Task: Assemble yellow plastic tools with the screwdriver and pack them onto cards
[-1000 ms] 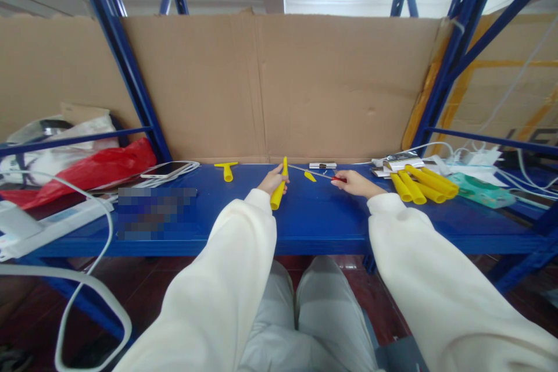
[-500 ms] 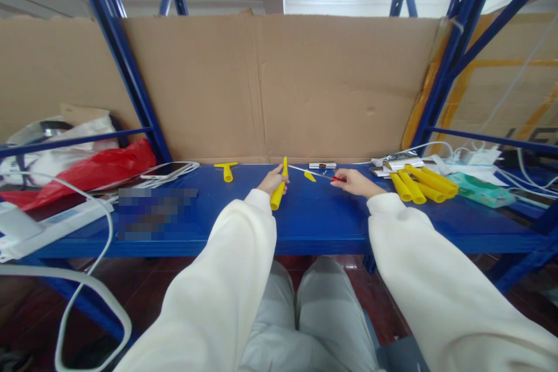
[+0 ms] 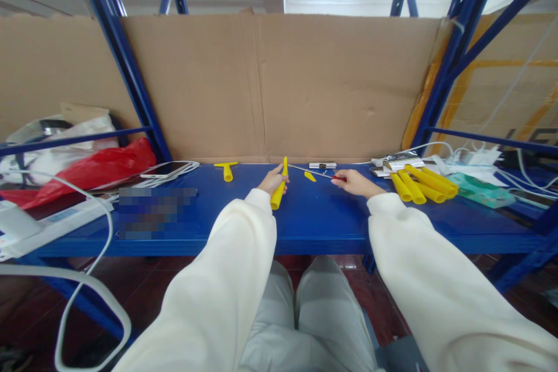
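Near the middle of the blue table, my left hand [image 3: 272, 180] is closed round a yellow tubular piece [image 3: 276, 197], its narrow top pointing up. My right hand [image 3: 349, 181] grips the red handle of a screwdriver [image 3: 320, 174], whose thin metal shaft points left. The shaft's tip reaches the upper part of the yellow piece; whether they touch I cannot tell. Between my hands a small flat yellow piece [image 3: 310, 176] lies on the table. Left of my left hand is a yellow T-shaped piece [image 3: 228, 172].
Several yellow tubes [image 3: 421, 184] lie at the right beside a green packet [image 3: 482, 190] and cables. Behind the table stands a cardboard panel [image 3: 305, 87]. A phone [image 3: 163, 170], a red bag [image 3: 108, 168] and a white power strip [image 3: 65, 224] are at the left.
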Demonstrator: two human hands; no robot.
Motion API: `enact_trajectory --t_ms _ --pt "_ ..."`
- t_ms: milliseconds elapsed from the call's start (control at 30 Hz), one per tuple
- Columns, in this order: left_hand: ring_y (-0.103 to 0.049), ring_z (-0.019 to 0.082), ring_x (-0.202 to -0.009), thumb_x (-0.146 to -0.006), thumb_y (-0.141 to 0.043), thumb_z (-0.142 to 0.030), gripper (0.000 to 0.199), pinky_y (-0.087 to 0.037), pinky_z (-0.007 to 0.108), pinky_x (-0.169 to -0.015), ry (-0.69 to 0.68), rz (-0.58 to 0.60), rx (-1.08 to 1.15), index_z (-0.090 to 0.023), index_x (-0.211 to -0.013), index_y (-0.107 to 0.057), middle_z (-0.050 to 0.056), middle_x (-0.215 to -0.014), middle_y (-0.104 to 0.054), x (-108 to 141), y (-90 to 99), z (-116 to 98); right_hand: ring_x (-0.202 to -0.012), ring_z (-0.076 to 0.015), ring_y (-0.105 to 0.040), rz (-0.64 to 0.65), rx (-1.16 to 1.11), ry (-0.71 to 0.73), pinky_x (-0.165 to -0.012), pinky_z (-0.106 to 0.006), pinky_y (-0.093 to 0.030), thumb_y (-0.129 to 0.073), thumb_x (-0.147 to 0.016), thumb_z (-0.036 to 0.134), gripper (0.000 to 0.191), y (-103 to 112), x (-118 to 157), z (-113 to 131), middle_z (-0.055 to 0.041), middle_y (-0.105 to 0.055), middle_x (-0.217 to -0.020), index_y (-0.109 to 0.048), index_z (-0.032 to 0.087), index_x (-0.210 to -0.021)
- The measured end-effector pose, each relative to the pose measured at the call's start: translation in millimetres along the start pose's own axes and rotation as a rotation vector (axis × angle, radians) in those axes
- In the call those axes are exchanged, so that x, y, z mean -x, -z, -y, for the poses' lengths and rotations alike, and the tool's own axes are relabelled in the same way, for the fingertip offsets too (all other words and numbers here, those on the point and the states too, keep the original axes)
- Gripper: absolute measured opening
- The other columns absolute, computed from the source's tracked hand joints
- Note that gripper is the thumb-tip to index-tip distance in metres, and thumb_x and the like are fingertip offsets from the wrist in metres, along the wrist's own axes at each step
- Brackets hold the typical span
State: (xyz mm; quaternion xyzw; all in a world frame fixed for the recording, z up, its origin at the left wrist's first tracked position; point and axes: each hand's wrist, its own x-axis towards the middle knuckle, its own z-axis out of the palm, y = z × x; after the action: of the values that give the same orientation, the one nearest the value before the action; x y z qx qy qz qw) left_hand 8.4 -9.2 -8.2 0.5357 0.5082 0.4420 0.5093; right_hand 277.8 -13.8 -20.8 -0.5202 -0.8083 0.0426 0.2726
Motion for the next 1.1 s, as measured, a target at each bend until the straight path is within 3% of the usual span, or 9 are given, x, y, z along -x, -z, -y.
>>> enact_trajectory --t_ms 100,300,467,567,800,967,1100 --pt "-0.049 0.008 -0.045 -0.086 -0.054 -0.005 0.075 -0.041 0.018 -0.043 -0.014 -0.028 -0.046 -0.024 -0.156 -0.037 -0.002 -0.070 -0.059 -2 -0.3 1 -0.065 -0.0175 -0.056 -0.003 0.015 -0.016 -0.065 -0.028 -0.040 -0.053 -0.087 0.035 0.024 0 0 1 -0.0040 -0.063 -0.068 -0.056 0.020 -0.068" --pt "-0.062 0.009 -0.060 -0.081 -0.057 -0.001 0.070 -0.050 0.020 -0.055 -0.056 -0.056 -0.166 -0.024 -0.148 -0.051 0.005 -0.099 -0.071 -12 0.0 6 -0.064 -0.0173 -0.057 0.009 0.038 -0.025 -0.065 -0.028 -0.041 -0.054 -0.088 0.033 0.024 0 -1 -2 -0.0046 -0.065 -0.068 -0.058 0.020 -0.069" --pt "-0.070 0.021 -0.094 -0.069 -0.067 0.004 0.087 -0.056 0.027 -0.078 -0.096 -0.080 -0.253 -0.018 -0.151 -0.046 0.011 -0.122 -0.070 -22 2.2 13 -0.063 -0.0174 -0.059 0.025 0.042 -0.053 -0.064 -0.028 -0.043 -0.056 -0.088 0.032 0.022 -1 -1 -4 -0.0047 -0.067 -0.067 -0.062 0.019 -0.072" --pt "-0.069 0.024 -0.104 -0.067 -0.072 0.002 0.092 -0.055 0.027 -0.084 -0.101 -0.113 -0.251 -0.012 -0.153 -0.041 0.017 -0.134 -0.063 -21 2.8 12 -0.065 -0.0180 -0.062 0.067 0.042 -0.084 -0.065 -0.027 -0.045 -0.058 -0.087 0.029 0.018 0 -1 -3 -0.0052 -0.069 -0.070 -0.064 0.019 -0.074" --pt "-0.071 0.017 -0.083 -0.074 -0.068 0.003 0.081 -0.055 0.023 -0.073 -0.073 -0.130 -0.242 -0.010 -0.150 -0.045 0.015 -0.120 -0.069 -10 -0.2 6 -0.071 -0.0197 -0.066 0.111 0.056 -0.078 -0.069 -0.029 -0.051 -0.068 -0.082 0.032 0.013 1 -2 -7 -0.0050 -0.074 -0.078 -0.072 0.020 -0.078" --pt "-0.070 0.015 -0.080 -0.072 -0.070 0.001 0.079 -0.053 0.021 -0.070 -0.066 -0.152 -0.242 -0.009 -0.147 -0.049 0.016 -0.121 -0.068 -17 -0.1 10 -0.075 -0.0199 -0.069 0.134 0.043 -0.100 -0.075 -0.030 -0.054 -0.072 -0.080 0.027 0.008 1 -2 -9 -0.0058 -0.076 -0.083 -0.074 0.019 -0.083" --pt "-0.068 0.014 -0.073 -0.074 -0.069 0.000 0.078 -0.053 0.021 -0.067 -0.051 -0.141 -0.200 -0.008 -0.148 -0.046 0.014 -0.110 -0.072 -22 1.2 13 -0.083 -0.0201 -0.071 0.122 0.051 -0.130 -0.081 -0.030 -0.055 -0.067 -0.084 0.023 0.012 0 -2 -9 -0.0073 -0.078 -0.092 -0.076 0.019 -0.091"
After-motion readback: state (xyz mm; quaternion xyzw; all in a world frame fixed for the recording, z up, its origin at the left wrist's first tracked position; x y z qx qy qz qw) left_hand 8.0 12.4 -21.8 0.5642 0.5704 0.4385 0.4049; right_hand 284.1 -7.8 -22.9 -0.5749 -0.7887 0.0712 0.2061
